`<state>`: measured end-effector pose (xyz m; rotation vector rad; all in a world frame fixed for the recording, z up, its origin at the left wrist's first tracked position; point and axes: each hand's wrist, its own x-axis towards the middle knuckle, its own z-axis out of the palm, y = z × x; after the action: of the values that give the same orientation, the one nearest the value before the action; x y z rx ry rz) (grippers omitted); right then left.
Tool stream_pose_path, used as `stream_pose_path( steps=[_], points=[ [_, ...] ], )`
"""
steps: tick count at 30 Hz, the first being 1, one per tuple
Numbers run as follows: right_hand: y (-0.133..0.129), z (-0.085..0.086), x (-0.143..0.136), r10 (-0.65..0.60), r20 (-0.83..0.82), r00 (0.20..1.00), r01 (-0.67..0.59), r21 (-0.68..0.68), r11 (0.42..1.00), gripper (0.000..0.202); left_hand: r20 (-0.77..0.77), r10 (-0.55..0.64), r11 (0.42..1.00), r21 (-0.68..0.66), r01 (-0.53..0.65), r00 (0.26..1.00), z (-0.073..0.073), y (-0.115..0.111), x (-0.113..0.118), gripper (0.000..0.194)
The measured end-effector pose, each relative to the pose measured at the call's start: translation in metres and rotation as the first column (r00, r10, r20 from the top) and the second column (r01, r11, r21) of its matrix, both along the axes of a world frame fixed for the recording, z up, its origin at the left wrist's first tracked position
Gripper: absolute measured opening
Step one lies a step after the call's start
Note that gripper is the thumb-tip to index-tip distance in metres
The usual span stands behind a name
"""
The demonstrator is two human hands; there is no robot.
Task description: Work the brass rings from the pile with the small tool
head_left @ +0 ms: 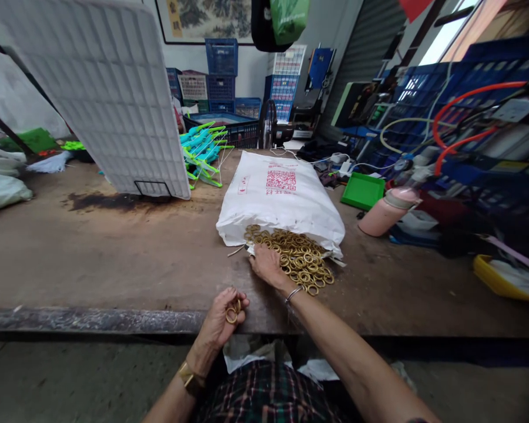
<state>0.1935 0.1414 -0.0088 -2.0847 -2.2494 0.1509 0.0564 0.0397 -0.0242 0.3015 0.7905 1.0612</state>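
Near the table's front edge, my left hand (224, 314) is closed around brass-coloured rings (231, 316), at least two of which show between the fingers. My right hand (267, 263) reaches to the left side of a heap of similar rings (306, 258) and touches it at the bag's mouth. Its fingertips are partly hidden against the bag's edge and the heap, so I cannot make out whether they grip anything. The heap spills out of a white woven bag (282, 188) lying flat with its open end towards me; red print covers its top.
A tall white ribbed panel (101, 88) stands on a wire stand at the left. Behind the bag are green and turquoise plastic frames (205, 153). To the right are a green tray (362, 191), a pink bottle (385, 214) and a yellow tray (505, 279).
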Motion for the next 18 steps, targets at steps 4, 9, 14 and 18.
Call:
stream_pose_path(
  steps=[4, 9, 14, 18],
  points=[
    [-0.009, 0.002, -0.005, 0.023, -0.009, 1.000, -0.023, 0.020, 1.000, 0.032, 0.022, 0.035, 0.998, -0.061, -0.034, 0.999, -0.001, 0.002, 0.000, 0.027],
    [-0.023, 0.005, -0.008, 0.094, -0.017, 0.995, -0.094, 0.015, 0.995, 0.026, 0.076, 0.025, 0.998, -0.057, -0.021, 0.997, 0.001, 0.005, 0.000, 0.033],
    [-0.039, -0.002, -0.003, 0.157, -0.149, 0.976, -0.148, 0.072, 0.986, 0.021, 0.024, 0.016, 0.999, -0.047, -0.015, 1.000, 0.004, 0.007, 0.004, 0.043],
    [-0.055, -0.012, 0.005, 0.173, -0.432, 0.885, -0.137, 0.113, 0.984, 0.013, -0.158, 0.013, 1.000, 0.030, -0.008, 0.987, 0.007, 0.006, 0.011, 0.043]
  ],
)
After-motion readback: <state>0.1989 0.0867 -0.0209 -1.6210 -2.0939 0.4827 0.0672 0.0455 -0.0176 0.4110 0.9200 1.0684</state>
